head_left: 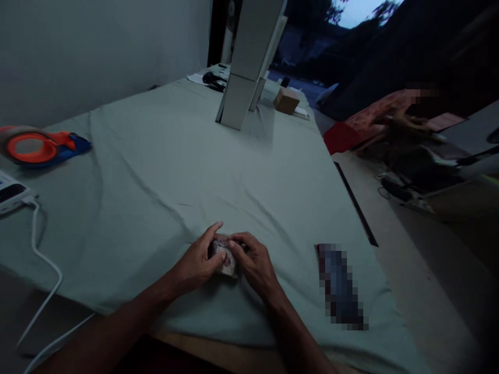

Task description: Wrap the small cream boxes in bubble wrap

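Note:
Close to the table's near edge, a small, pale, box-like packet (229,266) with dark reddish marks lies between my two hands. What it is exactly cannot be made out in the dim light. My left hand (197,262) grips it from the left, its thumb across the top face and the index finger reaching along the far side. From the right, my right hand (255,262) curls around it, thumb and fingertips on its far upper part. The fingers hide much of the packet's edges. Beneath it is the pale green tablecloth (156,156).
To the far left sits an orange and blue tape dispenser (50,148), with a white device (11,192) and its white cable (49,265) nearer. A blurred-out dark object (341,288) lies right. Farther off stand a pale upright panel (245,67) and a brown box (287,100).

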The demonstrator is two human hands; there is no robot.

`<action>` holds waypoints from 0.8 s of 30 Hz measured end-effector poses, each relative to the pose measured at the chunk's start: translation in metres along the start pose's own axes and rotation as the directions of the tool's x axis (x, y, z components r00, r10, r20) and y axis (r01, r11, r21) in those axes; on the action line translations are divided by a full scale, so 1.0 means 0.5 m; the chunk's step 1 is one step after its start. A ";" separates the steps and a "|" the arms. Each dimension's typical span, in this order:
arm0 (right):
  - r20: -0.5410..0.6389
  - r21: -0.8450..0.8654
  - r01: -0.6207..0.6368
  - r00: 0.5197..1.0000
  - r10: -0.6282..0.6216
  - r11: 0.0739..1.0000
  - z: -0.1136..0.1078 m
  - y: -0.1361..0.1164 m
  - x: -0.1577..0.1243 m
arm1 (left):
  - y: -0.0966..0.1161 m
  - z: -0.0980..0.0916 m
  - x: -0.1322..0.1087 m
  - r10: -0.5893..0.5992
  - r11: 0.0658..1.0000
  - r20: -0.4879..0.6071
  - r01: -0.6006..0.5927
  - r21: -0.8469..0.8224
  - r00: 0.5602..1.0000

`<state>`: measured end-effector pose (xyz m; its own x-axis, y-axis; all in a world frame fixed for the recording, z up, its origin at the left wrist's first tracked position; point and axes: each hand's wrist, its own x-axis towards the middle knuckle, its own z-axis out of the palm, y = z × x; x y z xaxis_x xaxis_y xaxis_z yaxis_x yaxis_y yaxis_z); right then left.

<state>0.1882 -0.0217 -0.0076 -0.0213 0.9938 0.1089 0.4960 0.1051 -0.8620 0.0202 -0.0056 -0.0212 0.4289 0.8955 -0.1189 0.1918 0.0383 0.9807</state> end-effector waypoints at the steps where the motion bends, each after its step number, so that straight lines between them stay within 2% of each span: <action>1: -0.018 0.005 0.028 0.999 -0.028 1.000 0.004 -0.001 0.002 | 0.001 0.000 0.001 -0.001 1.000 -0.003 0.001 0.005 1.000; 6: -0.096 -0.019 0.164 0.982 -0.165 0.986 0.024 0.000 -0.004 | 0.004 0.003 0.004 0.020 0.999 -0.039 -0.019 0.046 0.999; 10: -0.119 -0.088 0.257 0.957 -0.266 0.962 0.021 0.006 -0.016 | -0.003 0.012 0.005 0.033 0.997 -0.080 -0.027 0.073 0.996; 15: -0.025 -0.235 0.384 0.916 -0.400 0.893 0.008 0.015 -0.034 | -0.012 0.014 0.006 0.038 0.998 -0.093 -0.033 0.057 0.995; 20: 0.047 -0.427 0.490 0.851 -0.522 0.760 0.004 0.015 -0.048 | -0.009 0.001 0.003 0.013 1.000 -0.063 -0.012 0.002 0.998; 24: 0.102 -0.471 0.566 0.797 -0.596 0.677 0.000 0.011 -0.054 | -0.006 -0.004 -0.001 0.006 1.000 -0.067 -0.008 -0.021 0.998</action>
<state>0.1913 -0.0478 -0.0153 -0.4008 0.7328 0.5499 0.7321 0.6170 -0.2886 0.0178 -0.0055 -0.0237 0.3703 0.9233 -0.1021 0.1697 0.0408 0.9847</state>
